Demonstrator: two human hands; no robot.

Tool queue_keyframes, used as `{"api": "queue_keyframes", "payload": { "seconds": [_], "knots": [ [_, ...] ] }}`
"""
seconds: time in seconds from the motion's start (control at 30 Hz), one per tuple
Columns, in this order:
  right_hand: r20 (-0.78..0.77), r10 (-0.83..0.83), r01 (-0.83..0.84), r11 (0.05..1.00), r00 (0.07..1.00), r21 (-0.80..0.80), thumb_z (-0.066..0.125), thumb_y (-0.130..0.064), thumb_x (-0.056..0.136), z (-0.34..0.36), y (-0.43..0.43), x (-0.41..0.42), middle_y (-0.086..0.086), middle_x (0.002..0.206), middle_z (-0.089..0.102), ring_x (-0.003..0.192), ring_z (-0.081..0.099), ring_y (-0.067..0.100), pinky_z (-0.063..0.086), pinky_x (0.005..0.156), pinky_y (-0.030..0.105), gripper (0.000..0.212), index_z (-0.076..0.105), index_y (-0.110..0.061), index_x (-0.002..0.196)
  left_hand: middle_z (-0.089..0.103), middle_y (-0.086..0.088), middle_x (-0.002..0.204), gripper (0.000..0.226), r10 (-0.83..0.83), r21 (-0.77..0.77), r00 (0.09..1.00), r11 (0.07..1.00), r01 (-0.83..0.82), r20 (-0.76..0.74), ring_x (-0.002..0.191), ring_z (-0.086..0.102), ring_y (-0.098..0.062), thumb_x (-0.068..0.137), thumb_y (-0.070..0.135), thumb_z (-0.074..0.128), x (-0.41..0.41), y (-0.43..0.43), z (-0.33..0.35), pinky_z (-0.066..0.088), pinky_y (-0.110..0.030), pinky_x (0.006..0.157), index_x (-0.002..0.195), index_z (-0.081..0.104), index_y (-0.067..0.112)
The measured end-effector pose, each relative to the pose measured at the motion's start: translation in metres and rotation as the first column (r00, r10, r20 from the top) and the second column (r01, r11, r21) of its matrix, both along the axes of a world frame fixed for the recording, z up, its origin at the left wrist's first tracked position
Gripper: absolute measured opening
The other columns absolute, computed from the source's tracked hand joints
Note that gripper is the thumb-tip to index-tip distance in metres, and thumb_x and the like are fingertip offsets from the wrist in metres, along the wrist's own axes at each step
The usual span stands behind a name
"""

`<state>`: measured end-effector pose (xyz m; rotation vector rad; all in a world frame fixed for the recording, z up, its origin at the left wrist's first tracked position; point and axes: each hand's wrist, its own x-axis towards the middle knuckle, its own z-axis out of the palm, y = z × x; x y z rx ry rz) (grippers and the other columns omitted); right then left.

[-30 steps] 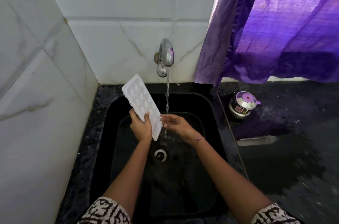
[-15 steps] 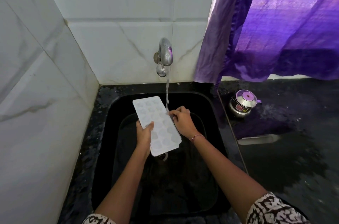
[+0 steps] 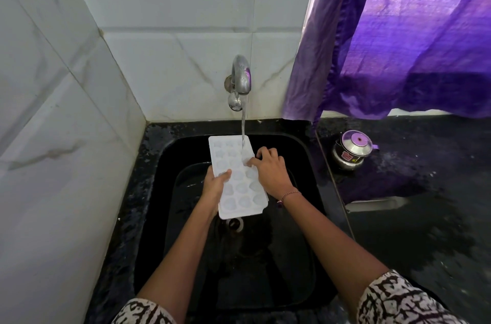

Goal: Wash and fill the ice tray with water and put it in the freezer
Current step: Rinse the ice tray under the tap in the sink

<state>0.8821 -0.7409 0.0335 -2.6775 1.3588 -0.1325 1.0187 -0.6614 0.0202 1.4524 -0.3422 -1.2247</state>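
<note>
Ice tray [image 3: 240, 190], cups up over the sink [image 3: 159, 217] — left hand [image 3: 214, 187] grips its left edge, tap [image 3: 240, 76] water hits its far end, right hand [image 3: 272, 172] grips its right edge. Rinsing or filling looks underway — freezer step remains.

cam: we are seeing through one wide-angle head camera | facing: we are looking forward and down into a black square sink [image 3: 170, 217] set in a white marble-tiled corner [image 3: 172, 4] | range: we are hovering close above it
</note>
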Motion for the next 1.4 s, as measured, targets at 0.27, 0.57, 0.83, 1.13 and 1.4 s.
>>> {"api": "queue_keyframes", "payload": {
  "seconds": [0.27, 0.57, 0.83, 1.13, 1.4],
  "knots": [
    [-0.002, -0.009, 0.009, 1.000, 1.000, -0.016, 0.044, -0.010, 0.092, 0.011, -0.008, -0.010, 0.002, 0.126, 0.040, 0.113, 0.037, 0.025, 0.034, 0.087, 0.034, 0.043, 0.053, -0.034, 0.126, 0.061, -0.012, 0.121, 0.039, -0.027, 0.004, 1.000, 1.000, 0.027, 0.015, 0.105, 0.062, -0.032, 0.090, 0.008, 0.058, -0.003, -0.013, 0.010, 0.052, -0.048, 0.088, 0.127, 0.047, 0.013],
    [0.020, 0.095, -0.093, 0.993, 0.995, -0.075, 0.059, -0.007, 0.081, 0.017, 0.002, -0.003, 0.004, 0.137, 0.038, 0.125, 0.032, 0.028, 0.030, 0.096, 0.037, 0.049, 0.056, -0.030, 0.125, 0.063, -0.012, 0.116, 0.036, -0.076, -0.012, 0.997, 0.997, 0.076, 0.015, 0.103, 0.063, -0.032, 0.090, 0.007, 0.058, -0.012, -0.012, 0.009, 0.054, -0.045, 0.085, 0.124, 0.049, 0.014],
    [-0.025, 0.124, -0.125, 0.992, 0.992, -0.036, 0.057, -0.013, 0.085, 0.019, 0.000, -0.005, 0.002, 0.139, 0.034, 0.129, 0.027, 0.027, 0.027, 0.101, 0.038, 0.047, 0.054, -0.034, 0.127, 0.064, -0.013, 0.117, 0.041, -0.099, -0.007, 0.995, 0.995, 0.100, 0.025, 0.101, 0.065, -0.031, 0.089, 0.009, 0.059, -0.011, -0.011, 0.009, 0.055, -0.045, 0.083, 0.129, 0.048, 0.014],
    [-0.003, 0.091, -0.091, 0.995, 0.996, -0.042, 0.065, -0.007, 0.076, 0.022, -0.004, -0.011, 0.001, 0.136, 0.036, 0.126, 0.030, 0.026, 0.031, 0.097, 0.035, 0.051, 0.056, -0.031, 0.120, 0.064, -0.013, 0.116, 0.040, -0.126, -0.020, 0.992, 0.992, 0.125, -0.009, 0.102, 0.065, -0.032, 0.090, 0.009, 0.059, -0.022, -0.016, 0.013, 0.054, -0.047, 0.086, 0.128, 0.049, 0.014],
    [0.182, 0.093, -0.072, 0.990, 0.979, -0.118, 0.056, -0.018, 0.085, 0.013, 0.006, 0.000, 0.002, 0.124, 0.051, 0.120, 0.042, 0.027, 0.036, 0.095, 0.043, 0.021, 0.065, -0.025, 0.102, 0.065, -0.007, 0.101, 0.038, -0.163, -0.006, 0.986, 0.987, 0.163, 0.036, 0.088, 0.065, -0.023, 0.088, 0.004, 0.055, -0.035, -0.019, 0.016, 0.053, -0.034, 0.070, 0.122, 0.050, 0.020]
  ]
}}
